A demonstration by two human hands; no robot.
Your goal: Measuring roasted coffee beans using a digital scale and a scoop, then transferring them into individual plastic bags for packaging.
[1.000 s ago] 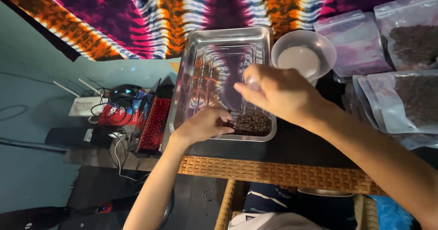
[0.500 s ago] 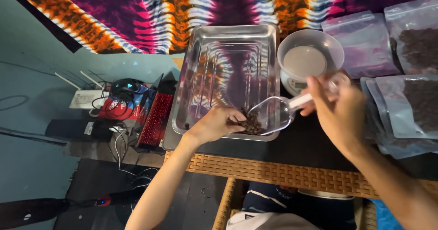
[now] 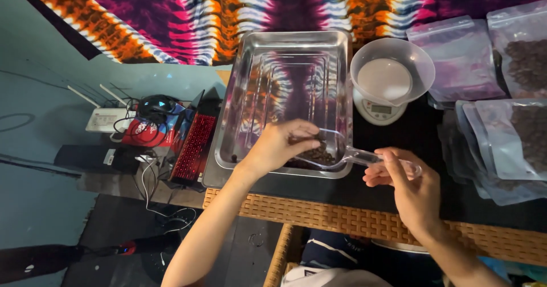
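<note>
**Bench inventory: scoop, beans, tray and surrounds**

Right hand [image 3: 413, 190] is gripping the handle of a clear plastic scoop [image 3: 342, 153], fingers closed round it. The scoop's bowl is lying in the near right corner of the shiny rectangular steel tray [image 3: 288, 65], among dark brown coffee beans [image 3: 313, 155]. Left hand [image 3: 279, 146] is cupping over the beans at the scoop's mouth, fingers curled and partly hiding them. Right of the tray, a translucent round bowl [image 3: 392, 70] is sitting on a small white scale [image 3: 379, 110]. Clear pouches of beans [image 3: 513, 133] are lying along the far right of the dark bench [image 3: 399, 133], with its woven rattan edge. A red keyboard [image 3: 194, 147] is standing just left of the tray.
</note>
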